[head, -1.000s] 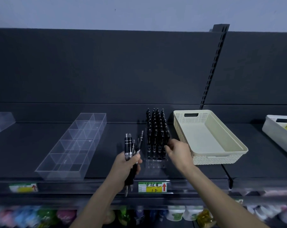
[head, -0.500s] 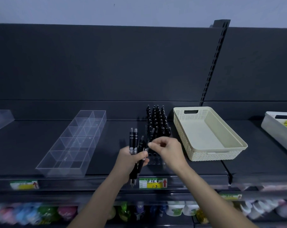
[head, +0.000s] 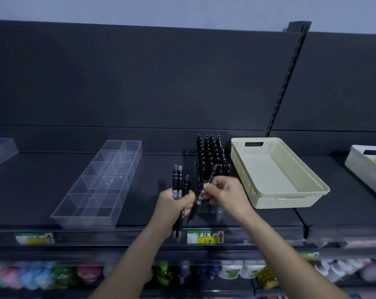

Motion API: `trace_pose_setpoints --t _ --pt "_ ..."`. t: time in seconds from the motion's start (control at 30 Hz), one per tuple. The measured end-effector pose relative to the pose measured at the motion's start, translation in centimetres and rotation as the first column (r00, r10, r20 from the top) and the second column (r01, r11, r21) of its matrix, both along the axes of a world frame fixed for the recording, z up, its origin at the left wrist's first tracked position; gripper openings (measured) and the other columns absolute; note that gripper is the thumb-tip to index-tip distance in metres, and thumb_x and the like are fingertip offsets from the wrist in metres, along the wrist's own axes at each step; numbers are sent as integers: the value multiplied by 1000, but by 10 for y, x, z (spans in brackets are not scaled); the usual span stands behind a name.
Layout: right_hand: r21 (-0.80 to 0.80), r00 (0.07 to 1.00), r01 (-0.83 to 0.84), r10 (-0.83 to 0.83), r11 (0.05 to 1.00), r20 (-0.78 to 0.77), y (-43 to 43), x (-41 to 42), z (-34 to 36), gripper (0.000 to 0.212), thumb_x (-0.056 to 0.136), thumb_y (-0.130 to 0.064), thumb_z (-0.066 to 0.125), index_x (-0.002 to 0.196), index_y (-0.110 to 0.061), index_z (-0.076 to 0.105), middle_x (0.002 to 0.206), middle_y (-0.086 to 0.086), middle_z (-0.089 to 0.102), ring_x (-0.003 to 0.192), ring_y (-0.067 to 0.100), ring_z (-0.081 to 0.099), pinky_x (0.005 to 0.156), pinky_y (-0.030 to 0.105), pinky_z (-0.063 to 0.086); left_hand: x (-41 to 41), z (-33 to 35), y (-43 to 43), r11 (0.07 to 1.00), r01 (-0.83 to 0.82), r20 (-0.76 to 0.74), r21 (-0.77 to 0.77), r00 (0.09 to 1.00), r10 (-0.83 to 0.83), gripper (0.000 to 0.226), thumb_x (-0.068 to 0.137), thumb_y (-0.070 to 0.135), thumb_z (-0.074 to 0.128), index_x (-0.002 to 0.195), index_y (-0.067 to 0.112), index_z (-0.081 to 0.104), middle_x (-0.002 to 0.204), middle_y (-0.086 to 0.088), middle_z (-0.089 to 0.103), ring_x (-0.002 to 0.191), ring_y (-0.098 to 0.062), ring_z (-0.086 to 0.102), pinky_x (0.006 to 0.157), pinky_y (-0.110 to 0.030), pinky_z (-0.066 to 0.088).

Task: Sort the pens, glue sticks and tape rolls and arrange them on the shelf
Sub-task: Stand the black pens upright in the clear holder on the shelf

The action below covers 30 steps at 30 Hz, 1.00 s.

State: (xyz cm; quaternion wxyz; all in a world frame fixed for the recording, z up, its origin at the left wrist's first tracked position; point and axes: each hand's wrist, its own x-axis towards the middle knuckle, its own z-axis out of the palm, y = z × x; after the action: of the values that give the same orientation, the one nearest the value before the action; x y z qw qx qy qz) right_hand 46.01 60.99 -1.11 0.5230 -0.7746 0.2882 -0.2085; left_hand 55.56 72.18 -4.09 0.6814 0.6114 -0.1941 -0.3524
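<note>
A bundle of black pens is gripped upright in the left hand, with the fingers curled tightly round the barrels; the tips stick out below the fist, in front of the shelf edge. Just beside it, a single pen is pinched between the thumb and fingertips of the right hand, the other fingers being loosely bent. This pen is held tilted, its top leaning right towards the rack and its lower end close to the bundle; whether the two touch cannot be told.

The rack stands on the shelf directly behind both hands and is filled with upright black pens in its back rows. Its front rows are partly hidden by the right hand and the tilted pen.

A clear divided tray lies to the left of the hands, well apart from them. A cream basket is set just right of the rack, its near corner overhanging the shelf front. A white bin with something yellow inside is cut off by the right edge. A green and yellow price label is fixed to the shelf edge under the hands, and another label under the tray. Blurred coloured goods are seen on the level below.
</note>
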Motion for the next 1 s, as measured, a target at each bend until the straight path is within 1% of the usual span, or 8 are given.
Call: trace_pose_setpoints --t 0.13,0.23,0.3,0.4,0.57,0.7,0.83,1.0 --pt "-316 993 120 -112 941 43 -15 -5 10 18 90 -16 57 83 -1 61 80 14 69 79 28 65 74 41 53 13 -4 13 991 -29 4 129 1000 29 16 92 20 56 96 4 58 56 -4 56 45 -16 51 50 -28 49" --pt "-444 994 88 -108 892 -18 -11 -2 5 18 93 -18 53 83 -3 54 73 12 64 69 27 59 66 37 47 15 -7 18 985 19 74 173 997 -32 25 93 25 52 103 1 54 53 -1 51 42 -15 42 46 -28 41" --pt "-493 994 52 -93 868 -59 -6 1 0 25 94 -17 50 71 -13 43 58 4 50 54 19 45 53 29 36 14 -7 18 988 51 81 143 995 -63 17 95 19 50 102 4 51 56 -2 54 43 -14 41 45 -26 37" --pt "-558 991 14 -88 830 -105 -4 9 -1 32 96 -17 47 68 -21 31 55 -6 37 49 6 33 47 17 27 15 -8 18 989 83 68 122 993 -92 5 94 7 46 91 10 44 64 -6 59 45 -13 41 42 -24 36" --pt "-607 975 -46 -96 794 -200 -4 16 -11 19 97 -18 45 80 -11 37 59 -8 36 52 11 37 46 26 26 18 -11 24 989 104 76 109 991 -112 9 93 2 47 89 10 45 70 -5 66 47 -15 43 44 -24 39" --pt "-554 963 -37 -119 832 -243 -1 18 -28 20 97 -18 45 79 -13 39 58 -7 40 49 7 37 44 17 25 18 -11 28 994 71 80 87 994 -79 7 91 3 52 87 8 49 75 -6 66 47 -12 46 47 -24 39" --pt "-545 961 9 -157 838 -226 1 20 -30 16 95 -21 50 84 -9 55 67 0 51 59 17 46 56 25 33 18 -11 29 996 57 30 70 998 -59 11 89 3 55 83 10 50 72 -5 55 52 -11 50 49 -23 43" --pt "-512 965 21 -151 859 -214 1 17 -32 16 93 -22 54 86 -9 59 67 -1 54 64 18 50 63 27 38 13 -10 26 996 69 -10 49 998 -69 11 89 3 57 84 10 52 66 -2 51 56 -12 53 54 -25 47"
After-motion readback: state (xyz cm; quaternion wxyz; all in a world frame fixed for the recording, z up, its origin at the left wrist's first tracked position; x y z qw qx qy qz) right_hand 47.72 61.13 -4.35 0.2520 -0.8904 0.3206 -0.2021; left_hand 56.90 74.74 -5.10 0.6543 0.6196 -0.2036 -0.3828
